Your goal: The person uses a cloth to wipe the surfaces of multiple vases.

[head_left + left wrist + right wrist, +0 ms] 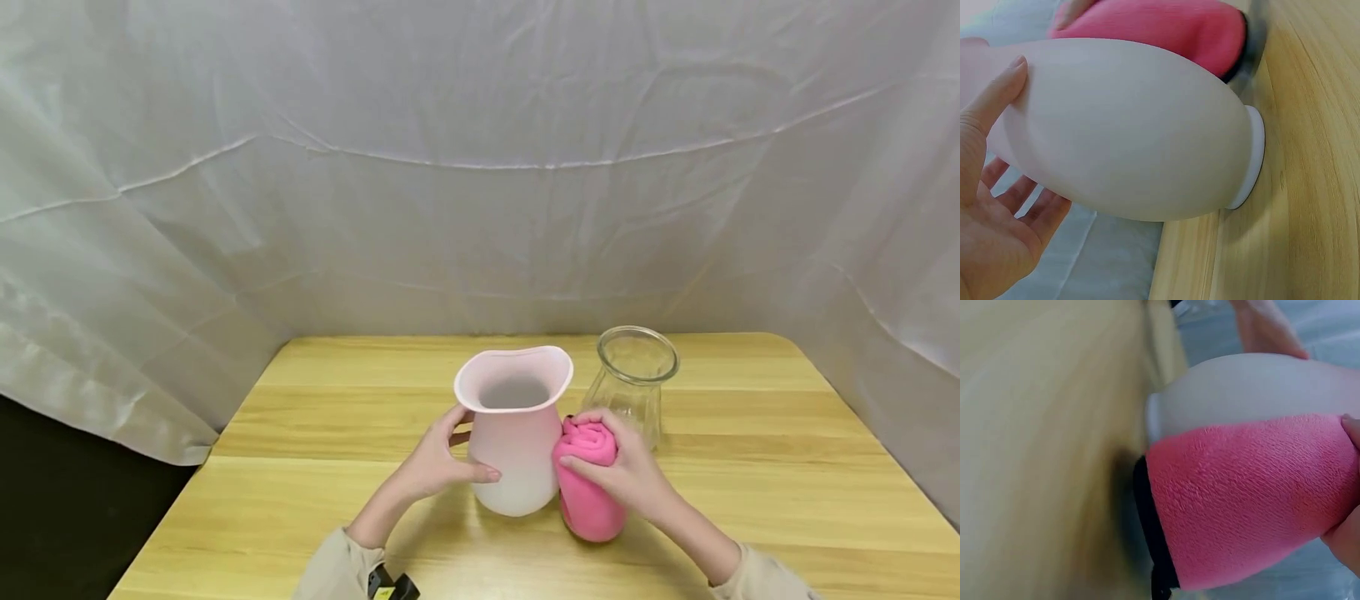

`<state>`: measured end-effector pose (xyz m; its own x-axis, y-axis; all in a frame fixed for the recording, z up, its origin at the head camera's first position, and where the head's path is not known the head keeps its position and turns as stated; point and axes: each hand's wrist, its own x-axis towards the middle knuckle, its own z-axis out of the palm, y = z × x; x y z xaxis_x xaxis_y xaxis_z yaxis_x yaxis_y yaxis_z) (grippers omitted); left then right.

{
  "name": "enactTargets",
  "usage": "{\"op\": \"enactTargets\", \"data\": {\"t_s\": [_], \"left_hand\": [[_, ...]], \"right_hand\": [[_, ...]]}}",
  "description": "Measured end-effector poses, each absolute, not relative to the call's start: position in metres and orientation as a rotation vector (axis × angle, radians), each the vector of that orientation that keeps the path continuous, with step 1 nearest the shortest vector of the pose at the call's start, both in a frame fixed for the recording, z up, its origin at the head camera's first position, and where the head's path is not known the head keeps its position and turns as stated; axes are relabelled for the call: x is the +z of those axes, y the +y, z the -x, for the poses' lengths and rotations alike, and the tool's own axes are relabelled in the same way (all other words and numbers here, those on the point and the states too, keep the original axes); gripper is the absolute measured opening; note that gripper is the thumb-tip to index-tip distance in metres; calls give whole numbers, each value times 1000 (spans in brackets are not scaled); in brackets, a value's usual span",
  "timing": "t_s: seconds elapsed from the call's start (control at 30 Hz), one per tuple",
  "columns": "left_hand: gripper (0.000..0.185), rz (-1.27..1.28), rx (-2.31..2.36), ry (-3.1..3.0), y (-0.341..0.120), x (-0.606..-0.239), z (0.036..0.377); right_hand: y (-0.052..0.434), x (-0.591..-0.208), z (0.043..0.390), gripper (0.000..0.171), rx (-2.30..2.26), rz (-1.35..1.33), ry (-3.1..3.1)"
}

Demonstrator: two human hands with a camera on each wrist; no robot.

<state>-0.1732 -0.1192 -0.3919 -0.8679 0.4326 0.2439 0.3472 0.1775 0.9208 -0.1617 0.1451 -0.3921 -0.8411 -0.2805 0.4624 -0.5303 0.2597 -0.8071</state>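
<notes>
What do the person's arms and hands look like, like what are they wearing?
Both hands are bare, with no gloves or rings visible. The left hand comes out of a loose beige sleeve, and a small black device with a yellow label sits at that wrist. The right hand has a matching beige sleeve. Its wrist device is out of view.
</notes>
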Motion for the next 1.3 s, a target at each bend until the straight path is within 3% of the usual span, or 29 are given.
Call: {"op": "enactTargets", "data": {"t_s": [0.67,0.97,1.3], "left_hand": [[83,-792,1795,2365,-121,-393,175],[81,-780,1791,2363,-120,-392,174],[78,-788,1784,2348,-114,-372,165]], "right_hand": [[150,-408,158,36,1723,-718,-2391],[157,-422,150,36,1474,-657,-2692],[160,-356,160,41,1586,-633,-2442]]}}
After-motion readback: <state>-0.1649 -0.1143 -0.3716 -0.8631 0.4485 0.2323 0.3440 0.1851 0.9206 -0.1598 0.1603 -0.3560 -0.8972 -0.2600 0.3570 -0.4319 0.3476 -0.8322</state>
